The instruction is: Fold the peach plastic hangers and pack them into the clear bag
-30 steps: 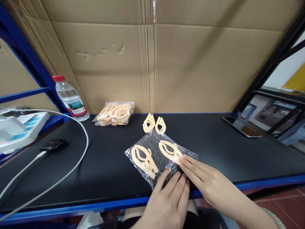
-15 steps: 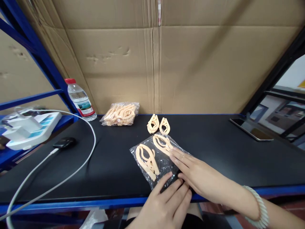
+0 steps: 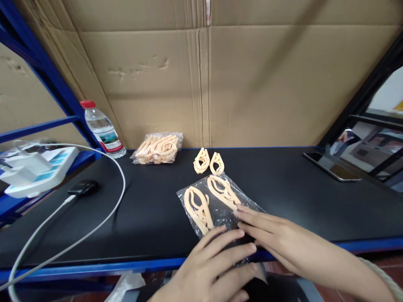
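A clear plastic bag (image 3: 220,212) lies on the black table, its near end by the front edge. Inside it are a cream folded hanger (image 3: 199,209) at left and another cream hanger (image 3: 222,191) at right. My left hand (image 3: 214,268) rests over the bag's near end, fingers spread. Reaching in from the right, my right hand (image 3: 267,233) touches the bag beside the right hanger, fingers stretched out. Beyond the bag lie two loose cream folded pieces, one (image 3: 201,160) left of the other (image 3: 217,163).
A filled bag of cream pieces (image 3: 157,148) and a water bottle (image 3: 103,130) stand near the cardboard wall. A white cable (image 3: 121,197) loops at left by a black device (image 3: 83,187) and power strip (image 3: 47,172). A phone (image 3: 330,166) lies at right.
The bag with its two hangers has shifted slightly right. My right hand has moved right and slightly down; my left hand's fingers have spread wider.
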`<state>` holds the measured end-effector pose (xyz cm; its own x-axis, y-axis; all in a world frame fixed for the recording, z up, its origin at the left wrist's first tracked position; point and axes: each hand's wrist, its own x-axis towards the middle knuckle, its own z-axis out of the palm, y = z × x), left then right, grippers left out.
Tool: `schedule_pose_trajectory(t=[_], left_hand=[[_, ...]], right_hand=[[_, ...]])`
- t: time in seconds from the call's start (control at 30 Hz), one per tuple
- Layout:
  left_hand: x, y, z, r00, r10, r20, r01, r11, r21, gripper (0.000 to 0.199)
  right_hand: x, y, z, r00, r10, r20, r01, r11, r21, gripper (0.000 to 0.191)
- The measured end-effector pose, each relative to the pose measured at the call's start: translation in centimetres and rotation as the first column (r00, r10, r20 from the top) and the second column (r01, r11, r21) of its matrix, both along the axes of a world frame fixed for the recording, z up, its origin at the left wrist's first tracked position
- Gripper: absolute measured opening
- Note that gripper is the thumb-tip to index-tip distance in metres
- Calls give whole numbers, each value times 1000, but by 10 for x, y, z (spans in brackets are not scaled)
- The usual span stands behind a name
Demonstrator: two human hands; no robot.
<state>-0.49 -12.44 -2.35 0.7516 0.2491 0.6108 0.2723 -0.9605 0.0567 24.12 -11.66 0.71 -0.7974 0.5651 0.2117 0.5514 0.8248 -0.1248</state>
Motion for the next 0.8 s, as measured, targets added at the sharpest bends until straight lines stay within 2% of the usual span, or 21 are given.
schedule_pose_trajectory(t=[0.07,0.1,0.17,0.2,0.27,0.3,0.4,0.5,0.63,0.8], left_hand=[[-9,1,10,998,46,35,-42,994,-96,27],[-14,2,13,995,82,56,-74,988,-136,29],[-21,5,16,982,167,85,-148,970,-191,35],[-24,7,16,974,207,91,-184,961,-207,37],[-28,11,15,959,268,96,-240,942,-232,39],[-29,12,14,952,290,101,-258,934,-248,38],[-32,15,12,937,320,142,-266,914,-305,36],[-34,15,13,927,336,166,-256,891,-374,32],[-36,15,13,920,364,143,-265,849,-458,29],[-38,16,11,924,355,138,-250,838,-485,29]], right_hand=[[9,1,19,992,66,-110,-70,997,-37,37],[13,6,28,982,54,-184,-60,998,-23,33],[17,27,38,953,19,-302,6,996,84,32],[17,44,40,939,-29,-343,91,982,165,34],[14,85,38,962,-78,-261,148,954,261,40],[10,108,35,978,-102,-180,148,954,261,44],[-5,174,24,994,-113,-6,113,979,171,57],[-22,220,10,994,-100,36,95,987,127,63],[-28,243,-7,996,-61,67,55,995,80,58],[6,232,-13,993,-117,31,115,991,72,33]])
